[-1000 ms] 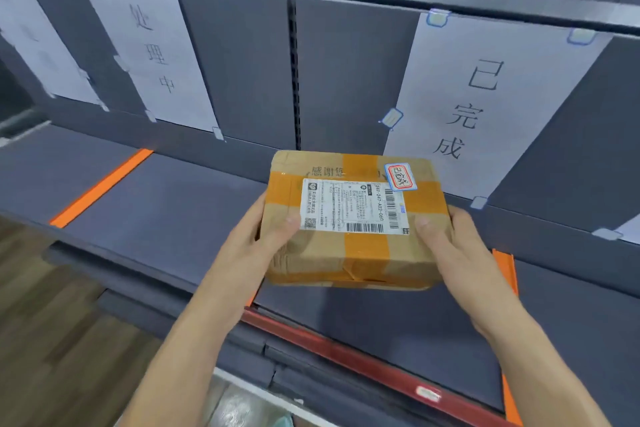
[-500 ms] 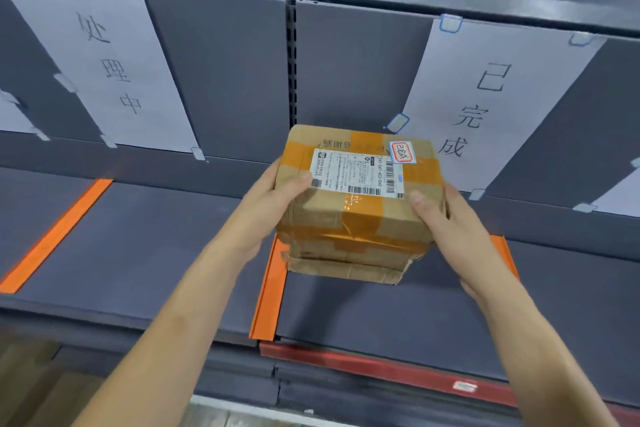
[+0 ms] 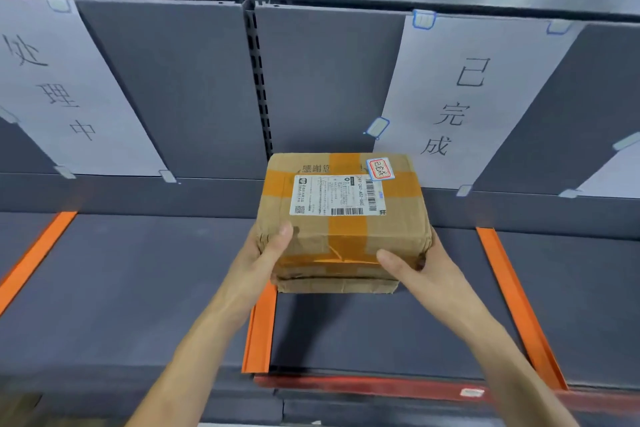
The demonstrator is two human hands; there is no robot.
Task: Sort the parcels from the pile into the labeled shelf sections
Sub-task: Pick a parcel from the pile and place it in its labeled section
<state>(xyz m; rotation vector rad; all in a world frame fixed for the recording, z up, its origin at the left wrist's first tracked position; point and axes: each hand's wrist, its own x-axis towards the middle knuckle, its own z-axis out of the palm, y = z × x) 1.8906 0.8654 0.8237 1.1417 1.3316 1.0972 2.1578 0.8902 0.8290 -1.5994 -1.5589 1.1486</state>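
Note:
A brown cardboard parcel (image 3: 346, 239) with orange tape, a white shipping label and a small red-and-blue sticker is held over the grey shelf (image 3: 381, 333). My left hand (image 3: 263, 253) grips its left side, thumb on top. My right hand (image 3: 419, 270) grips its right front corner. The parcel sits low in the section between two orange dividers, below the white paper sign 已完成 (image 3: 460, 104). Whether its underside touches the shelf is unclear.
An orange divider (image 3: 259, 329) bounds the section on the left, another orange divider (image 3: 519, 305) on the right. A second paper sign 处理中 (image 3: 59, 97) hangs over the left section. A red strip (image 3: 363, 383) runs along the shelf's front edge. Items lie on the upper shelf.
The parcel has moved forward and down toward the shelf floor, deeper into the section under the right sign. Both hands stay on it, and my view has shifted closer.

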